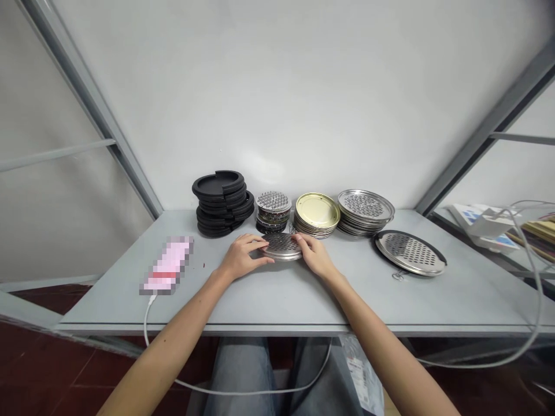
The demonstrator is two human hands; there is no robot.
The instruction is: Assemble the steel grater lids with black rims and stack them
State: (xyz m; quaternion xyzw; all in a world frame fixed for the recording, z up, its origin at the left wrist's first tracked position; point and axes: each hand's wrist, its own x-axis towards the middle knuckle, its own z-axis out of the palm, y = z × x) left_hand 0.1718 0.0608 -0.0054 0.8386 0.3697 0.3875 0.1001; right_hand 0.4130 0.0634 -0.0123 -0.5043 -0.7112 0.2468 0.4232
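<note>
Between my hands is a round metal grater plate (282, 248) with a perforated face, held low over the table and slightly tilted. My left hand (243, 257) grips its left edge, fingers on the upper rim and thumb close to the lower side. On the opposite edge, my right hand (317, 257) is closed, with its thumb over the rim and the other fingers partly hidden. Just behind the plate stand a stack of smaller round grater discs (273, 202) and a stack of gold-coloured round metal lids (318, 211).
Black ring-shaped holders (219, 188) are piled at the back left. Wide metal grater plates (366, 205) are stacked at the back right. A grater in a black rim (410, 252) lies on the right. A blurred-out phone (167, 266) with a white cable (234, 393) lies left.
</note>
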